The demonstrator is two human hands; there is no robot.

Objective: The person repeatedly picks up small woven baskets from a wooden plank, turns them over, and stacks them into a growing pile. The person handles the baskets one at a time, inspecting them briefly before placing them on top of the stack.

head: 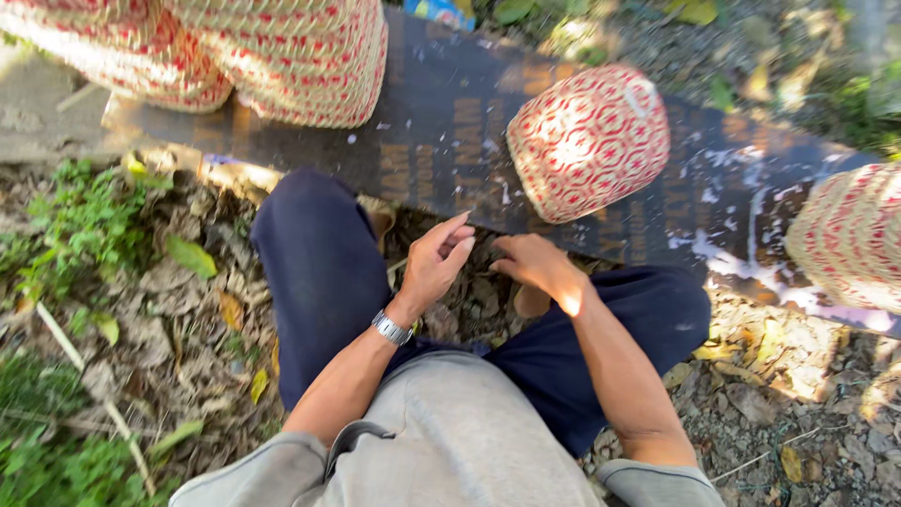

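Although several woven pieces lie about, the nearest to the hands is the red-and-white woven basket [588, 141], which rests on its side on the dark board [441, 131] just beyond the person's knees. It lies up and to the right of both hands, apart from them, its rounded body tilted so that its long axis runs from lower left to upper right (the mouth cannot be made out). The right hand [542, 268] is the nearer of the two: it hangs palm down below the basket's lower edge, fingers loosely curled and holding nothing. The left hand [438, 261], with a metal wristwatch [391, 328] on its wrist, is raised just beside the right, fingers gathered and pointing toward the board's near edge; whether it pinches something small cannot be told. More baskets of the same weave [300, 56] sit at the board's far left end, cut off by the top of the view, and another [849, 235] is cut off at the right edge. Dry leaves [178, 319] cover the ground around the dark trousers [319, 272], and pale flecks spatter the board.
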